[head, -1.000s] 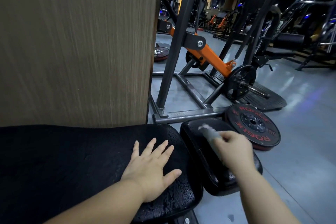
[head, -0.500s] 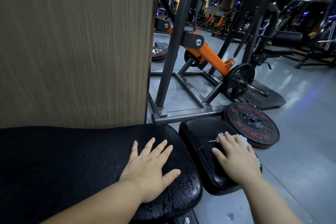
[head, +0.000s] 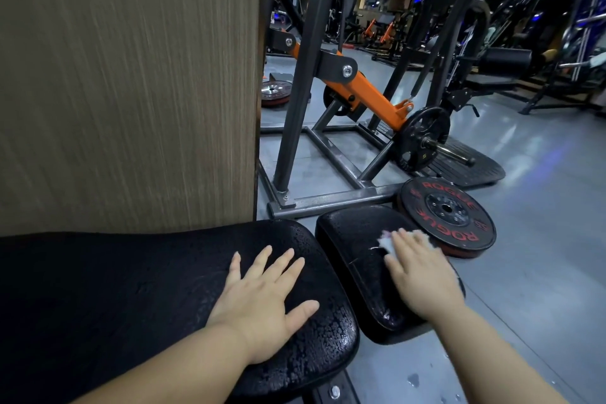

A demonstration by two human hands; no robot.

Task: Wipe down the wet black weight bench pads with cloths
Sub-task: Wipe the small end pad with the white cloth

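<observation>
- The wooden panel point(head: 131, 75) stands right behind the long pad point(head: 114, 289), so when I get to that pad I plan my strokes along its length, not into the panel.
- The long pad is beaded with water, thickest at its rounded near end. I judge it not yet wiped, so it comes next.
- My left hand point(head: 262, 302) lies flat on the long pad, fingers spread and straight, holding nothing. I use it only to steady myself. Leaning hard would smear the drops under my palm.
- The small pad point(head: 354, 239) sits just to the right of the long one, with a narrow gap between them. It shines wet along its near edge, so my strokes should run all the way down to that edge.
- The cloth point(head: 387, 241) is white and bunched, lying on the far part of the small pad, mostly hidden under my fingers.
- My right hand point(head: 423, 275) presses the cloth down with straight fingers held close together, not pinching it. Spreading the cloth flatter would cover more with each pass. I want overlapping pulls towards me with even pressure.
- The weight plate point(head: 446, 220) lies on the floor beside the small pad's far corner, so I stop the cloth at the pad's rim.
</observation>
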